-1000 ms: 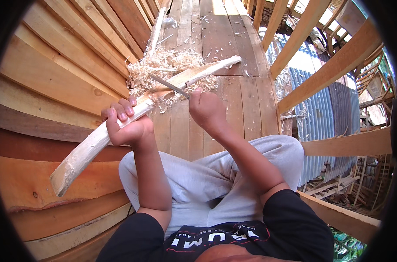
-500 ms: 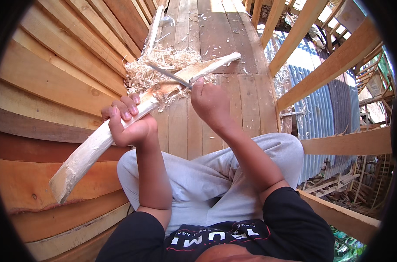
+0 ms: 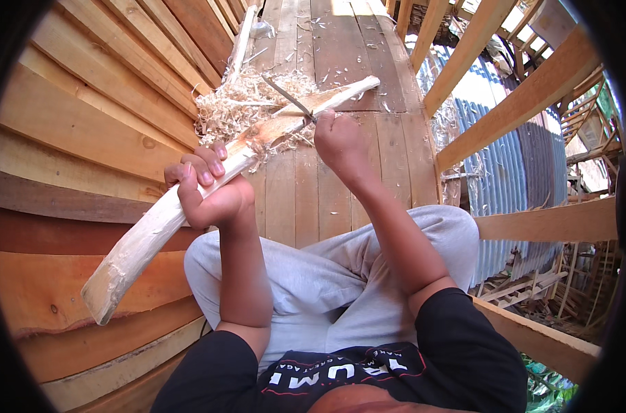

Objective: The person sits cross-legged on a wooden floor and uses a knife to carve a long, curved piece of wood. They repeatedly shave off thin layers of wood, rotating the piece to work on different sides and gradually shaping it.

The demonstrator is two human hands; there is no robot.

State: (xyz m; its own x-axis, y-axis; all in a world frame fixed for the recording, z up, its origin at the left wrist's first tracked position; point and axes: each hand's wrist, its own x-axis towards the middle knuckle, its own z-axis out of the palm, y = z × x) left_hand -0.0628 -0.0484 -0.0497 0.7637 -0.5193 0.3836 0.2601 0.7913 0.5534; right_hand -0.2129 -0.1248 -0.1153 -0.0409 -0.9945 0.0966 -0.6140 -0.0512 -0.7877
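A long, pale piece of wood (image 3: 144,246) slants from the lower left up to the far middle, its surface peeled and carved. My left hand (image 3: 213,186) is wrapped round it near its middle. In my right fist (image 3: 340,141) is a knife (image 3: 287,94), its dark blade lying across the wood beyond my left hand. The knife's handle is hidden inside the fist. Curled shavings (image 3: 261,144) cling to the wood's edge between my hands.
A heap of wood shavings (image 3: 223,110) lies on the plank floor (image 3: 282,196) against the left board wall (image 3: 86,124). Another pale stick (image 3: 243,41) leans farther off. Wooden railing posts (image 3: 519,96) stand at right, with corrugated metal sheets (image 3: 495,175) beyond. My crossed legs are close below.
My right hand and the knife have moved slightly away and to the right along the wood, and the blade has turned steeper. The wood and my left hand have shifted slightly right.
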